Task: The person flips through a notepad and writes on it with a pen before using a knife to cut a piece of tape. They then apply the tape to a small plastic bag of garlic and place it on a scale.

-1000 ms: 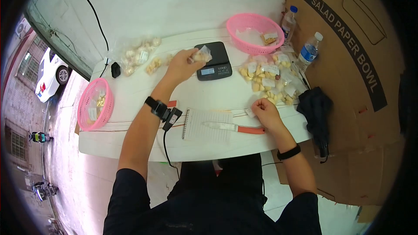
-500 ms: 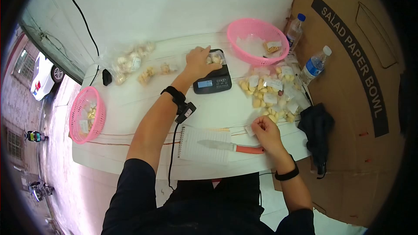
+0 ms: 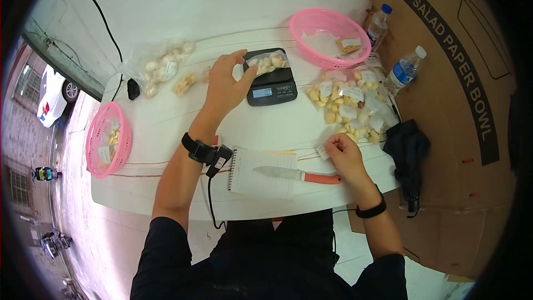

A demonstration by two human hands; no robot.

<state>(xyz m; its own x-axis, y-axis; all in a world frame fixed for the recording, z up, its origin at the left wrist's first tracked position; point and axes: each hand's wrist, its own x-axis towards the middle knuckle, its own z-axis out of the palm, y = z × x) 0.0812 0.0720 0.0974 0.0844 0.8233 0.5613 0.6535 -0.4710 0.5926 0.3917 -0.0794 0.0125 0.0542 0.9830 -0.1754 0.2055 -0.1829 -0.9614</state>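
My left hand (image 3: pixel 227 80) is just left of a black digital scale (image 3: pixel 272 93), thumb and fingers apart, holding nothing. A clear bag of pale garlic cloves (image 3: pixel 271 64) lies on the scale's platform. Its display is lit, but the digits are too small to read. My right hand (image 3: pixel 345 155) pinches a small white label (image 3: pixel 322 151) near the table's right front. Below that hand, a knife with a red handle (image 3: pixel 322 179) rests across an open spiral notebook (image 3: pixel 261 186). Several labelled bags of peeled cloves (image 3: pixel 347 103) lie beyond the right hand.
Pink baskets stand at the back right (image 3: pixel 311 58) and far left (image 3: pixel 126 139). A large bag of bulbs (image 3: pixel 158 72) and small clove bags (image 3: pixel 184 83) lie back left. Water bottles (image 3: pixel 404 71), a dark folded umbrella (image 3: pixel 408 153) and a cardboard box (image 3: pixel 444 133) line the right side.
My left hand has come off the bag on the scale and moved left, its fingers spreading. The bag stays on the platform. My right hand keeps hold of the label.
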